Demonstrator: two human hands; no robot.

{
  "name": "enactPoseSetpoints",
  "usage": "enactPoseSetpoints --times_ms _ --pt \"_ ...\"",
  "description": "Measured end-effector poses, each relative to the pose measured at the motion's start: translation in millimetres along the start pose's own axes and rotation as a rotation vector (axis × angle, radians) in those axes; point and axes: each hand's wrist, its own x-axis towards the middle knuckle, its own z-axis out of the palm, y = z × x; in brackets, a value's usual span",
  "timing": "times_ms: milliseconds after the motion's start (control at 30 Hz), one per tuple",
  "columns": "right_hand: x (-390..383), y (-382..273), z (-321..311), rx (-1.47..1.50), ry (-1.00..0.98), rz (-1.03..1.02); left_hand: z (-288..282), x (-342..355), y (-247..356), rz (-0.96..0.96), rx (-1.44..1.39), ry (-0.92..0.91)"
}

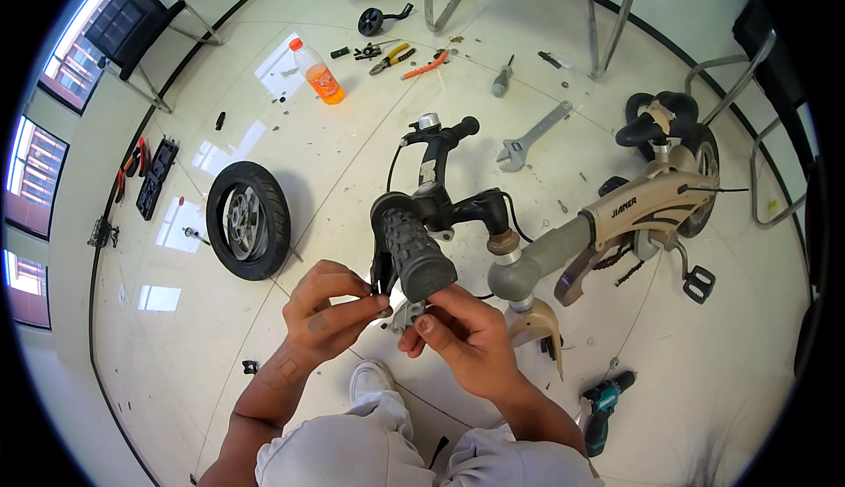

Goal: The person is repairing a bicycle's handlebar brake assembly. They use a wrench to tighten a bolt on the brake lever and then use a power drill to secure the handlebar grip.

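The bicycle handlebar stands in front of me, with its knobbly black rubber grip pointing my way. Beside that grip runs a black brake lever. My left hand is closed in a pinch at the lever's lower end; the small dark piece at its fingertips is too small to name. Just below the grip's end, my right hand holds a small silver metal part between thumb and fingers. The beige bicycle frame extends to the right, with its fork beside my right hand.
A detached wheel is at left. An adjustable wrench, screwdriver, pliers and orange drink bottle lie or stand beyond the handlebar. A cordless drill lies at lower right. Chairs line the edges.
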Motion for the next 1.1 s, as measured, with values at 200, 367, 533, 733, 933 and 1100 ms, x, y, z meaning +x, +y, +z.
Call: enactPoseSetpoints --times_ms 200,367,533,733,933,1100 --pt "-4.0 -8.0 1.4 -0.085 0.123 -0.017 3.9 8.0 -1.9 -0.006 -0.083 0.014" --pt "-7.1 -32.0 -7.6 -0.403 0.205 -0.210 13.9 27.0 7.0 0.004 -0.097 -0.015" --pt "-25.4 -63.7 -26.8 -0.755 0.446 -0.457 33.0 63.0 18.5 0.131 -0.013 -0.055" --pt "-34.4 -84.8 -49.6 -1.040 0.636 -0.691 68.2 108.7 27.6 0.239 -0.097 -0.012" --pt "-48.3 -110.1 -69.9 -0.768 0.588 -0.515 62.2 131.6 37.6 0.236 -0.023 -0.219" --pt "-51.7 -120.8 -74.6 -0.295 0.490 -0.321 42.6 137.1 36.5 0.258 -0.017 -0.349"
